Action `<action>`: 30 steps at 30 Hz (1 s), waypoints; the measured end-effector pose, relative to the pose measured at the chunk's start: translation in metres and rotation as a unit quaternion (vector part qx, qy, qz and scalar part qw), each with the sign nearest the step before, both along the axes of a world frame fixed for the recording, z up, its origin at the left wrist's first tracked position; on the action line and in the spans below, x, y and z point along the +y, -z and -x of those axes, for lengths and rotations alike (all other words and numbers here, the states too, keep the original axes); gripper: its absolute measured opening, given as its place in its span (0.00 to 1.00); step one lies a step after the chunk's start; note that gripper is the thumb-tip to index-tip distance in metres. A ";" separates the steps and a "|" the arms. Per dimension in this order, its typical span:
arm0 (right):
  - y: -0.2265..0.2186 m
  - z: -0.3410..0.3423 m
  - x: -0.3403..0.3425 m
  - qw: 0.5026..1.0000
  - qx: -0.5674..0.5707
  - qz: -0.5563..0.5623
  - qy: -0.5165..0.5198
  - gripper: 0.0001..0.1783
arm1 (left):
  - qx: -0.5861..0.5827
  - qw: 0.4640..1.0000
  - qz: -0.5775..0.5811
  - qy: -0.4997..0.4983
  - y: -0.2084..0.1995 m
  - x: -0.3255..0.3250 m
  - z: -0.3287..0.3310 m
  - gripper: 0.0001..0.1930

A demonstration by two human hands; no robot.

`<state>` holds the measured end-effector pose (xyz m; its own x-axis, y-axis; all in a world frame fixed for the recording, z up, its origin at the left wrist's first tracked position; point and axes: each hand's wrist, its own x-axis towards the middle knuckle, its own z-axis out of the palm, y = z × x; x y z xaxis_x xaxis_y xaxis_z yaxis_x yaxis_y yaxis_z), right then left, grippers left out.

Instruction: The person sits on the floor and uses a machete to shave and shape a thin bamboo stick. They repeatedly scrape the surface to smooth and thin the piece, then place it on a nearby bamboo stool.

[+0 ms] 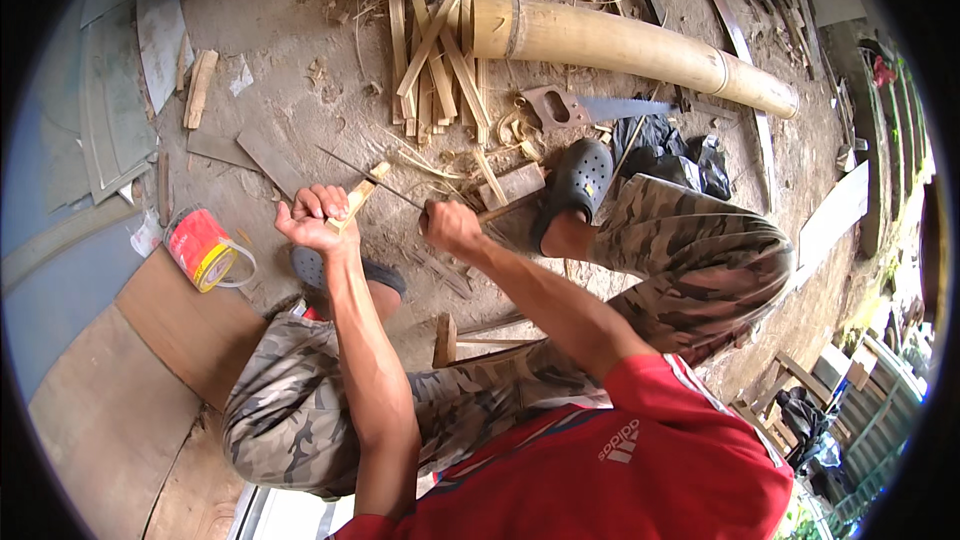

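My left hand (318, 212) grips the pale bamboo piece (356, 198) above the floor (285, 75), my right hand (452, 229) closes around the long thin blade's (403, 197) near end, and I'd best brace the piece firmly, fingers behind the edge.

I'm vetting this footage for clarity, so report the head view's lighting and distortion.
Head view: black fisheye border; bamboo pole looks curved, perhaps partly lens bend; white panel at right nearly washed out by bright light; left hand and right hand evenly lit, readable.
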<state>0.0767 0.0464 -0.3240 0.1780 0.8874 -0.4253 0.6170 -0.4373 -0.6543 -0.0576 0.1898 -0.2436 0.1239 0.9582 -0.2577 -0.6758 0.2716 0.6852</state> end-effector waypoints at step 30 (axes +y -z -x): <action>-0.039 -0.001 0.031 0.993 0.040 -0.062 0.093 0.19 | 0.110 0.992 -0.060 0.005 -0.011 0.067 -0.051 0.24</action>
